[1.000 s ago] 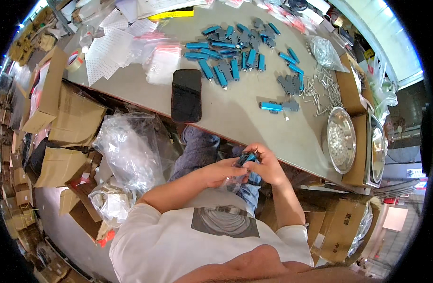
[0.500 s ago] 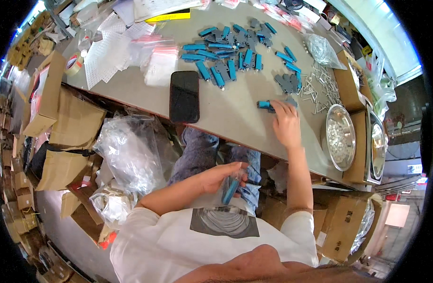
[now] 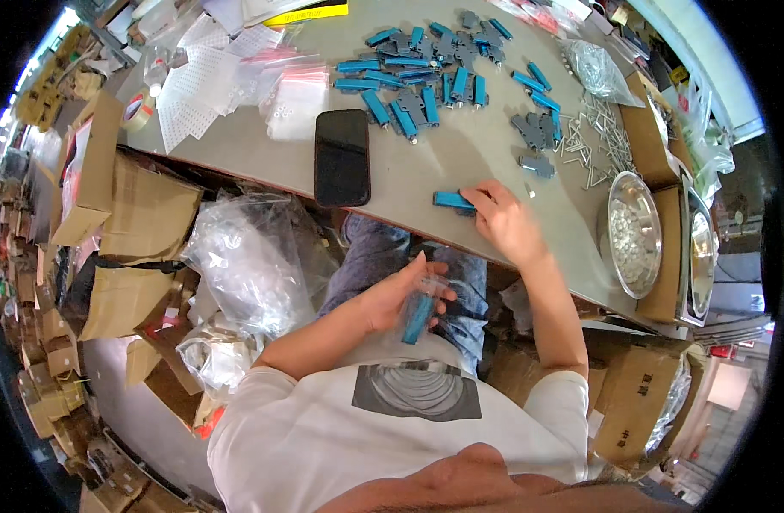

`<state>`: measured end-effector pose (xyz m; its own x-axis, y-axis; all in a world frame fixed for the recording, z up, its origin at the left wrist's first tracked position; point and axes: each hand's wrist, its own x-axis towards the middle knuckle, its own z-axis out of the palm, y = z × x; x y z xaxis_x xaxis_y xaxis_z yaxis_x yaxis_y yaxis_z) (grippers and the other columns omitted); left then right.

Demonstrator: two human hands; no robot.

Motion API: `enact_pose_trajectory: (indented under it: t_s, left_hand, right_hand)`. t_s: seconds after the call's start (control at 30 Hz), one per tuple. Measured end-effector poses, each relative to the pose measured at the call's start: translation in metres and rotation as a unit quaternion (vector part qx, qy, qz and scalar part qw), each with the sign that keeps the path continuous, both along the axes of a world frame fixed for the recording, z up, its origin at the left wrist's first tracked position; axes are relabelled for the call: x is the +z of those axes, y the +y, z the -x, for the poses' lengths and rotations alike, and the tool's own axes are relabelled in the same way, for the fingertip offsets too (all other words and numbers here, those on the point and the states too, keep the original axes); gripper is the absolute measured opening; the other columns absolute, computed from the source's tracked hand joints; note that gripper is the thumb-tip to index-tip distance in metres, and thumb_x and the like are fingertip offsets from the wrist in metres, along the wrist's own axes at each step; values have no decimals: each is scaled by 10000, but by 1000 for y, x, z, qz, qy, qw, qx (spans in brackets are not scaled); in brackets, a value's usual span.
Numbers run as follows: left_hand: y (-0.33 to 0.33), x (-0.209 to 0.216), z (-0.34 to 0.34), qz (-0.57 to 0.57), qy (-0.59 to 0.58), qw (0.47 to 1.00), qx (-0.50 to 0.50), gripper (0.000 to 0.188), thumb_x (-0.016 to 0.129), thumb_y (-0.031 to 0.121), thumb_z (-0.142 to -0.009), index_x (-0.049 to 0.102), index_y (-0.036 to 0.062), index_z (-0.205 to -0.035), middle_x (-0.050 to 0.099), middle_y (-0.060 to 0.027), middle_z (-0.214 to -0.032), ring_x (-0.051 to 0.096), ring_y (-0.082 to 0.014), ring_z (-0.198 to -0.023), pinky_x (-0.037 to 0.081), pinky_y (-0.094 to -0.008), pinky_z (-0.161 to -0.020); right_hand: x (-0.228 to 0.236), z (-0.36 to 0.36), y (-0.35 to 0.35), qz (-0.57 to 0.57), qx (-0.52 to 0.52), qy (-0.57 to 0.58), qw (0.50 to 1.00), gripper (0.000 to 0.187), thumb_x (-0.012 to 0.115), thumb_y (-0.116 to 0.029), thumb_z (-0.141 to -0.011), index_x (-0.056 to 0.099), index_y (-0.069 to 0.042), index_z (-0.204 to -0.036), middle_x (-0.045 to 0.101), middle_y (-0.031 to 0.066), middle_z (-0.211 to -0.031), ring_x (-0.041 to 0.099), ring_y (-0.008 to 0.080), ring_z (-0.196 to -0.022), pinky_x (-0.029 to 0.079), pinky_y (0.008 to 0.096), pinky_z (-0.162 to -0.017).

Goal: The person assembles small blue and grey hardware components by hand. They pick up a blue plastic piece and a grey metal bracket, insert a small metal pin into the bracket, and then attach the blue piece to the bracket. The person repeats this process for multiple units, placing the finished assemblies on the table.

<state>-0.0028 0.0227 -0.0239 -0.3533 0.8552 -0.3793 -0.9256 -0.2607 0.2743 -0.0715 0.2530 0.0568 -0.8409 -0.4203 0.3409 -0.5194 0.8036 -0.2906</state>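
Observation:
At the table's near edge, my right hand (image 3: pixel 510 224) has its thumb and fingers closed on the right end of a blue-and-grey bar-shaped part (image 3: pixel 450 200). Over my lap, my left hand (image 3: pixel 399 295) is closed around a small transparent bag (image 3: pixel 419 316) with a blue bar-shaped part showing inside it. A loose grey bracket (image 3: pixel 537 166) lies beyond my right hand. Farther back spreads a pile of blue bars and grey brackets (image 3: pixel 430 77), with a smaller group of blue bars (image 3: pixel 535 85) to its right.
A black phone (image 3: pixel 341 158) lies left of my right hand. Small resealable bags (image 3: pixel 296 103) and perforated white sheets (image 3: pixel 191 98) are at the table's left. On the right are loose screws (image 3: pixel 601 141), a metal bowl (image 3: pixel 622 235) of white pieces and a cardboard box (image 3: pixel 658 137).
My right hand has moved left and nearer along the table edge with the blue-and-grey part, away from the grey bracket. My left hand still holds the bag, its fingers slightly shifted.

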Motion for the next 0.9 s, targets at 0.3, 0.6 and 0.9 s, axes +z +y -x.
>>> enact_pose_trajectory:
  t_s: [0.3, 0.6, 0.9]
  left_hand:
    - [2, 13, 4, 5, 15, 1000, -15, 709, 401, 691, -894, 378, 151, -1353, 582, -125, -1115, 593, -246, -973, 525, -501, -801]
    - [6, 11, -14, 16, 36, 995, -96, 716, 384, 705, -884, 492, 110, -1267, 582, -92, -1131, 579, -225, -1016, 526, -510, -830]
    - [4, 10, -28, 7, 6, 996, -94, 771, 352, 733, -871, 463, 109, -1310, 575, -110, -1151, 580, -247, -1038, 531, -507, -848]
  right_hand:
    - [-5, -31, 14, 331, 13, -364, 870, 252, 676, -27, -837, 644, -15, -1087, 667, 61, -933, 621, 140, -813, 506, 270, -720]
    - [-7, -43, 4, 376, 75, -560, 734, 246, 667, -7, -851, 529, -23, -1053, 616, 55, -953, 577, 103, -851, 473, 242, -716]
    - [-18, -73, -24, 416, 73, -621, 661, 203, 717, -134, -856, 584, -5, -936, 630, 35, -774, 594, 93, -662, 485, 265, -564]
